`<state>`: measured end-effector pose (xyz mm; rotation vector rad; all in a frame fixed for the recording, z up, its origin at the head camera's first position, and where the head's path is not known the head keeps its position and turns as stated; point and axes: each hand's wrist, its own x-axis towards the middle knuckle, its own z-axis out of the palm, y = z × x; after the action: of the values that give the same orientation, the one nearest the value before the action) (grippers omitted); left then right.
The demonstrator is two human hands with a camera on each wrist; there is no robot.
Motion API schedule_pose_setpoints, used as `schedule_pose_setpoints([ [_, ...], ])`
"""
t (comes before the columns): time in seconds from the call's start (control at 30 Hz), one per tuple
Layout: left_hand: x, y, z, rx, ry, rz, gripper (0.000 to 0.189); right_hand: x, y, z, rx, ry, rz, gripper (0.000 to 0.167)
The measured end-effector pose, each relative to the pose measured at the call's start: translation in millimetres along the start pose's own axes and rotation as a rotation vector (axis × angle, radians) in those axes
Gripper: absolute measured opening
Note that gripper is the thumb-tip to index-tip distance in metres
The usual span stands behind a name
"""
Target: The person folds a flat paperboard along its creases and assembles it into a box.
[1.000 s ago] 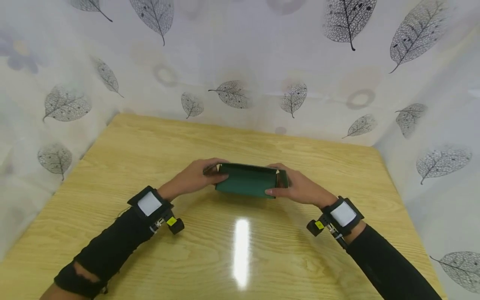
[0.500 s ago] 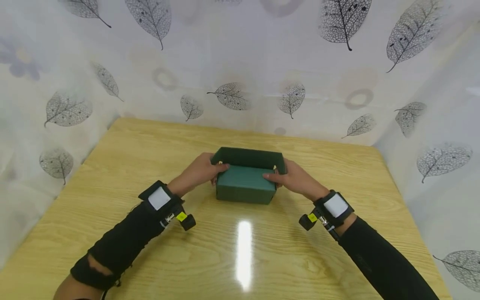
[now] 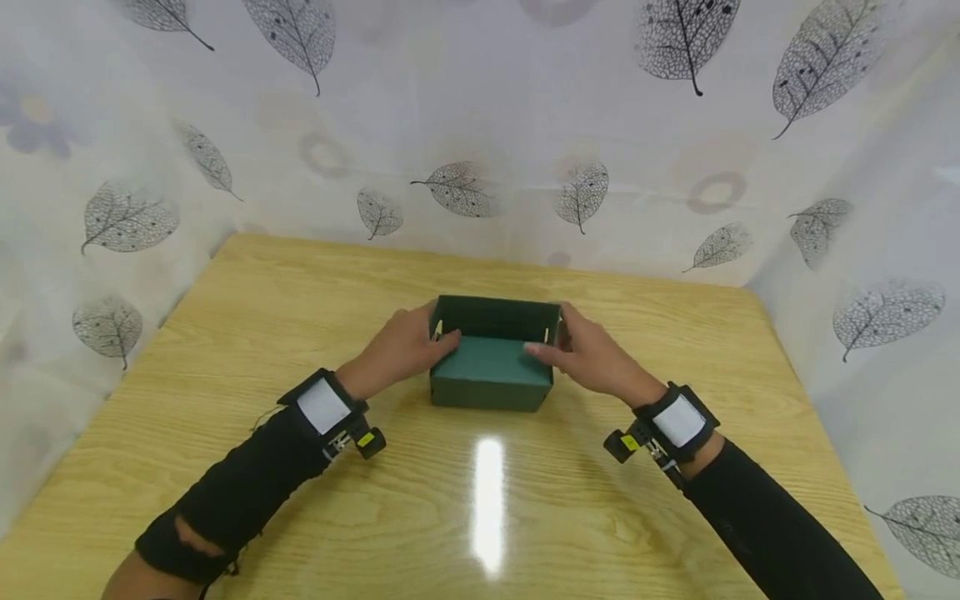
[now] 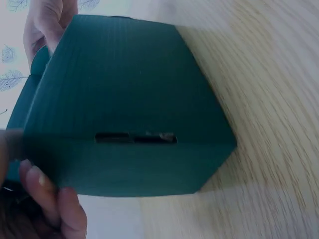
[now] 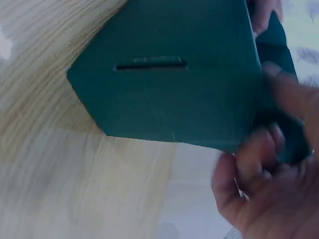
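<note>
A dark green cardboard box [image 3: 491, 393] stands near the middle of the table, its hinged lid [image 3: 498, 316] raised at the far side. My left hand [image 3: 397, 352] grips the box's left end, thumb over the top edge and fingers around the side. On the opposite end my right hand [image 3: 603, 354] holds on in the same way, its thumb lying over the top panel. The left wrist view shows a narrow slot [image 4: 134, 138] along an edge of the box. A similar slot [image 5: 149, 65] appears in the right wrist view, with curled fingers beside the lid.
The box is on a wood-grain table [image 3: 420, 508] with a bright light reflection in front of it. A pale curtain [image 3: 510, 100] printed with leaves hangs behind and along both sides. Wrist-worn cameras [image 3: 369, 442] project below each wrist.
The lid has swung up at the back and the box's front face has come into view. Its side flaps, spread outward earlier, now stand in at the ends. Both hands moved with the lid.
</note>
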<state>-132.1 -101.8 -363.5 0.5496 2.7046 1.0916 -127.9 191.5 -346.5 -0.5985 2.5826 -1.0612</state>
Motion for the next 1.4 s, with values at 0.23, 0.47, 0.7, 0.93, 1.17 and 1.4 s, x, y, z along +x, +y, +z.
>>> schedule_pose_setpoints([
  [0.23, -4.6, 3.5, -2.0, 0.157, 0.022, -0.018, 0.076, -3.1, 10.6, -6.4, 0.186, -0.081, -0.042, 0.041],
  [0.47, -5.8, 0.7, -6.5, -0.073, -0.035, 0.006, 0.069, -0.9, 9.3, -9.3, 0.237, -0.109, -0.059, 0.043],
  [0.7, -6.6, -16.3, -24.9, -0.302, -0.234, 0.092, 0.041, -1.1, 9.2, -10.3, 0.245, -0.126, -0.063, 0.042],
  [0.93, -11.5, -21.9, -31.8, -0.289, -0.284, 0.099, 0.052, -0.5, 10.3, -10.7, 0.185, -0.148, -0.077, 0.047],
  [1.17, -17.5, -24.9, -27.7, -0.313, -0.271, 0.167, 0.048, -4.2, 14.1, -9.7, 0.155, -0.149, -0.107, 0.048],
  [1.4, -20.3, -28.9, -22.0, -0.322, -0.23, 0.216, 0.046, -9.5, 15.5, -2.4, 0.111, -0.093, -0.135, 0.049],
])
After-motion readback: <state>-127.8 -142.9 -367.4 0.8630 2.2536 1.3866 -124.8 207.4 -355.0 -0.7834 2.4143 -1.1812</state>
